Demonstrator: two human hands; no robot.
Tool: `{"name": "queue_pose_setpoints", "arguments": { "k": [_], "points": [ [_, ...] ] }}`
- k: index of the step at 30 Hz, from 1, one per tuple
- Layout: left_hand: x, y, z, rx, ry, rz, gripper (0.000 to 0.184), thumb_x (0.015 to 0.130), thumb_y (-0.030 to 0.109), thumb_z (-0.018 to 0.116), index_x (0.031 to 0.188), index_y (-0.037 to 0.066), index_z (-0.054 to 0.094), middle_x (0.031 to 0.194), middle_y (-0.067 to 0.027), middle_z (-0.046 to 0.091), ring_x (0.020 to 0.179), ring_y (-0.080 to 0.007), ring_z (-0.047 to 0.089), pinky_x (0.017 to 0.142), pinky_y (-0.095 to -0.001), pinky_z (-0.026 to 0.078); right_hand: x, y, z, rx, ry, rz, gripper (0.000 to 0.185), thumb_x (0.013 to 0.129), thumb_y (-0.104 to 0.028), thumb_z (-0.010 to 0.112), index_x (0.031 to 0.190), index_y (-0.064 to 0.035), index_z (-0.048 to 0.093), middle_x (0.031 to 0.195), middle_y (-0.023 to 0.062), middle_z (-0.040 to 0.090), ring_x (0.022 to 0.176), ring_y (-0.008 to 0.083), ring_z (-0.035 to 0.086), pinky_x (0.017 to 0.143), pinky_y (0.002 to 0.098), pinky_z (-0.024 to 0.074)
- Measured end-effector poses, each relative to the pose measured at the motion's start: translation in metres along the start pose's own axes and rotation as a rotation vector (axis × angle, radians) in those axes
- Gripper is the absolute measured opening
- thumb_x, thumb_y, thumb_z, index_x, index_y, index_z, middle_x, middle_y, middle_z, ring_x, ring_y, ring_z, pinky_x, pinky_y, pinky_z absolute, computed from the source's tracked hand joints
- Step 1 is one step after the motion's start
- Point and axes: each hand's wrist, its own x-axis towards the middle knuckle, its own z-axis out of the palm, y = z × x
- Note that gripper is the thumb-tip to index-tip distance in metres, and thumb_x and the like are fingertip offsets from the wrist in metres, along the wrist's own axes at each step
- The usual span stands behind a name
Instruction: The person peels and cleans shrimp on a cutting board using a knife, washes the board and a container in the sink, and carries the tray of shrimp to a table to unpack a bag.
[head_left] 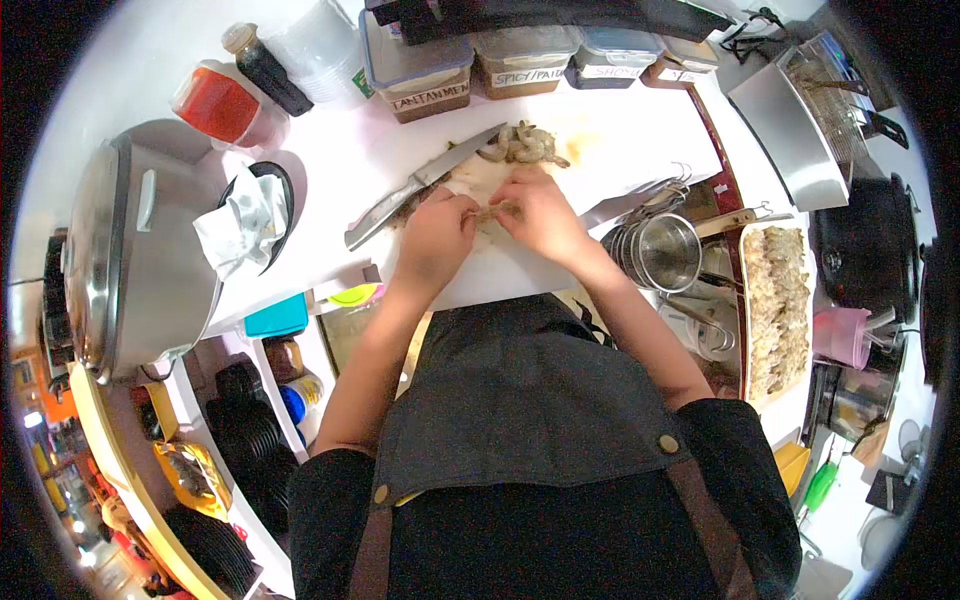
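Between the fingertips of my left hand [438, 232] and my right hand [542, 216] is a small shrimp [490, 213], partly hidden by the fingers. Both hands are closed in a pinch, close together over the white work surface [490, 275]. Just beyond them lies a small heap of grey raw shrimp [528, 143]. A large knife [420, 180] rests slantwise to the left of the heap, its handle toward me beside my left wrist. Dark scraps lie along the blade.
Labelled sauce tubs [430, 88] line the back. At left stand a big steel cooker [165, 250] and a black bowl with crumpled paper [245, 222]. Strainer baskets [668, 253] and a long tray of pale food [776, 310] are at right.
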Motion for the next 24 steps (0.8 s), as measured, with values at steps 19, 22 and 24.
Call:
{"name": "queue_pose_setpoints", "arguments": {
  "k": [19, 22, 24],
  "points": [
    [0.01, 0.009, 0.006, -0.15, -0.059, 0.062, 0.018, 0.077, 0.004, 0.061, 0.094, 0.007, 0.07, 0.084, -0.0128, 0.063, 0.075, -0.0252, 0.061, 0.068, -0.0332, 0.048, -0.004, -0.017, -0.021, 0.289, -0.037, 0.208, 0.017, 0.07, -0.009, 0.066, 0.085, -0.0022, 0.067, 0.083, 0.015, 0.066, 0.077, 0.0252, 0.065, 0.071, 0.0357, 0.0505],
    [0.001, 0.003, -0.014, -0.387, -0.082, -0.053, 0.013, 0.08, 0.001, 0.061, 0.091, 0.001, 0.067, 0.082, -0.0107, 0.062, 0.075, -0.0184, 0.061, 0.068, -0.028, 0.049, 0.003, -0.017, -0.008, 0.46, 0.189, 0.009, 0.03, 0.067, -0.013, 0.07, 0.092, 0.0005, 0.063, 0.087, 0.0147, 0.064, 0.079, 0.0271, 0.062, 0.073, 0.0369, 0.0495],
    [-0.001, 0.012, -0.042, -0.426, -0.107, -0.092, 0.01, 0.081, 0.0, 0.061, 0.09, -0.001, 0.065, 0.082, -0.0091, 0.061, 0.076, -0.0154, 0.06, 0.068, -0.0258, 0.049, 0.006, -0.021, 0.011, 0.571, 0.189, -0.005, 0.032, 0.065, -0.013, 0.071, 0.094, 0.0003, 0.063, 0.086, 0.0147, 0.065, 0.078, 0.0258, 0.062, 0.073, 0.0364, 0.0488]
  ]
}}
